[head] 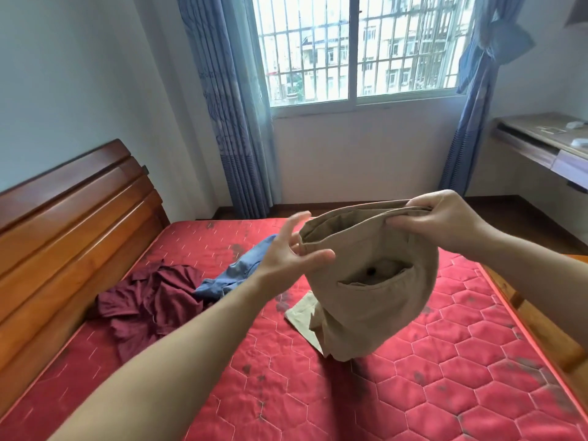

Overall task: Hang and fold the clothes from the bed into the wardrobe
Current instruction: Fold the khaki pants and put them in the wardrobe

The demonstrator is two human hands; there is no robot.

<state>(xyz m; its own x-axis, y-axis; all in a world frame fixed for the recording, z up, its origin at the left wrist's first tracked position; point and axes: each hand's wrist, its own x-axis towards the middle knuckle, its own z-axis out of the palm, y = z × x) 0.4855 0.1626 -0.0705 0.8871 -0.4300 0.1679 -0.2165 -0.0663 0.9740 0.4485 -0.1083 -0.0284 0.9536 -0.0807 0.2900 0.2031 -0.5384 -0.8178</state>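
Note:
Khaki trousers [375,281] hang above the red mattress [413,393], waistband up and a back pocket facing me; their legs trail down onto the bed. My right hand [442,218] pinches the right side of the waistband. My left hand [292,249] is at the waistband's left end with fingers spread, thumb against the cloth, not closed on it. A crumpled maroon shirt [149,300] and a blue garment [235,272] lie on the mattress to the left. The wardrobe is out of view.
A wooden headboard [70,224] runs along the left. Behind the bed are a barred window [359,49] and blue curtains [235,122]. A wooden desk [547,144] stands at the right wall. The bed's wooden side rail [541,332] is at right.

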